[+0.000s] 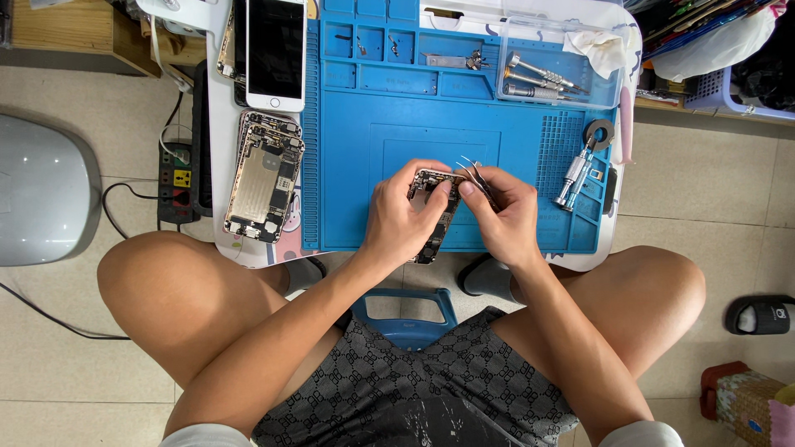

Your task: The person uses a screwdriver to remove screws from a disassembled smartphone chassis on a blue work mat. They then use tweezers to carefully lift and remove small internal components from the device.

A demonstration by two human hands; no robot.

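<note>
Bare knees and patterned shorts [414,381] fill the near edge, with a blue stool [406,310] between the legs. Beyond them a small white table [217,124] carries a large blue work mat [397,108] that covers most of its top. On the table's left side lie a white phone [276,51], face up at the far end, and an opened phone housing [265,175] nearer, its inner parts showing. A clear tray [551,70] at the far right of the mat holds several screwdrivers, and another silver screwdriver [575,175] lies on the mat's right edge. Over the mat's near middle, the left hand [402,217] is closed around a phone circuit board [437,217], holding it upright-ish above the mat. The right hand [505,211] pinches metal tweezers [478,175], whose tips meet the board's far end. Judging by this, the step in hand is picking at a small part on the board; the next move calls for a steady board and a fine, light pull.
</note>
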